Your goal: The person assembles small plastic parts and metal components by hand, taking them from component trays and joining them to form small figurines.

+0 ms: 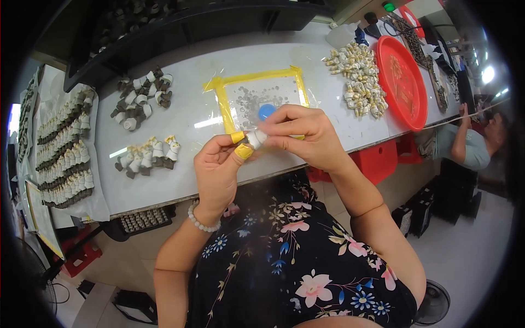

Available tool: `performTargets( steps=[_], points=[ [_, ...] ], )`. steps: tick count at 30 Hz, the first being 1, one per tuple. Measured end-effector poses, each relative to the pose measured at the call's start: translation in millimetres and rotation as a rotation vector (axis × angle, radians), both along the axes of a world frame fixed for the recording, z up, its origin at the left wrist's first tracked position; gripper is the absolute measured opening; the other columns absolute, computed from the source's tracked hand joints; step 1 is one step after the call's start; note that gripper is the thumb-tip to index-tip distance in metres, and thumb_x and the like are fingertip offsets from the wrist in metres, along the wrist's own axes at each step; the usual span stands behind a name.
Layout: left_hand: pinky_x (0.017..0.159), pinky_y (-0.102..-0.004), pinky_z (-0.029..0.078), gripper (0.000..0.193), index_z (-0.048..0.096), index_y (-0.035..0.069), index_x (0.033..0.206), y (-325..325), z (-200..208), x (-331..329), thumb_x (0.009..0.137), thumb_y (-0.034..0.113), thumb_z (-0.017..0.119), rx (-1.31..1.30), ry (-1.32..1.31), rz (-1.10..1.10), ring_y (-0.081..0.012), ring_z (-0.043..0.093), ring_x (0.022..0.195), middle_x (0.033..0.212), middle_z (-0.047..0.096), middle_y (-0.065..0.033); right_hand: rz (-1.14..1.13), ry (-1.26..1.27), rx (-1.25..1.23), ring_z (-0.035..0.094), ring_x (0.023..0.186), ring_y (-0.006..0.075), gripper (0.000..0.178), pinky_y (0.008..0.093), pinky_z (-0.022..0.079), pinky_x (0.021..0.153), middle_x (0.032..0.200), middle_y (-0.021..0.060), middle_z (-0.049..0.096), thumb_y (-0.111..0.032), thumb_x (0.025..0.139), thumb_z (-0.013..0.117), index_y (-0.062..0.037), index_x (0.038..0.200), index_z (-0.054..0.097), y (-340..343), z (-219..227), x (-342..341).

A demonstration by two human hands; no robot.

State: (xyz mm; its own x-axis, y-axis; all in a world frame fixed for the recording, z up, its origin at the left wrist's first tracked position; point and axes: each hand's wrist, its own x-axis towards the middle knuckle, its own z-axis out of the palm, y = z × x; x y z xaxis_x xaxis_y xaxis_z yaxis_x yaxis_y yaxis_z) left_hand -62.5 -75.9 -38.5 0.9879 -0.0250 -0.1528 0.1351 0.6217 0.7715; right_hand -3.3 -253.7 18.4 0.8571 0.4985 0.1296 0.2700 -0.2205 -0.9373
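Note:
Above the table's near edge, my left hand (216, 167) pinches a small white and grey figurine piece (256, 138) between thumb and forefinger, both wrapped in yellow tape. My right hand (314, 134) meets it from the other side, its fingertips closed on the white end and slightly blurred. Whether anything else small sits in those fingertips is hidden. Just beyond them is a round blue cap (266, 111), on a sheet dotted with grey spots and framed by yellow tape (222, 104). Left of my left hand lies a row of white figurines (146, 156) with dark bases and yellowish tops.
Loose white and dark pieces (143, 95) lie farther back left. Rows of figurines (64, 147) fill the far left. At right are a heap of white and gold pieces (358, 76) and a red tray (402, 82). A dark shelf (202, 33) overhangs the back. Another person (473, 145) sits far right.

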Motion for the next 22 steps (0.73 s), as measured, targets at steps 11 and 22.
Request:
performTargets(
  steps=[11,22],
  points=[
    [0.074,-0.0325,0.052,0.018,0.058,-0.003,0.094,11,17,-19,0.078,-0.003,0.065,0.52,-0.215,0.057,-0.0232,0.062,0.085,0.094,0.064,-0.0134,0.004,-0.119,-0.117,0.063,0.084,0.0204,0.027,0.028,0.048,0.073,0.091,0.0104,0.066,0.002,0.074,0.069,0.0005,0.1,0.067,-6,-8,-12],
    [0.086,-0.043,0.039,0.04,0.062,0.008,0.103,59,-3,-36,0.064,0.007,0.072,1.753,-0.44,0.61,-0.0282,0.044,0.103,0.125,0.045,-0.0127,-0.309,-0.223,-0.15,0.062,0.082,0.0213,0.026,0.0281,0.049,0.074,0.094,0.0115,0.065,0.001,0.079,0.065,-0.0015,0.105,0.066,-42,-35,-27]
  ],
)
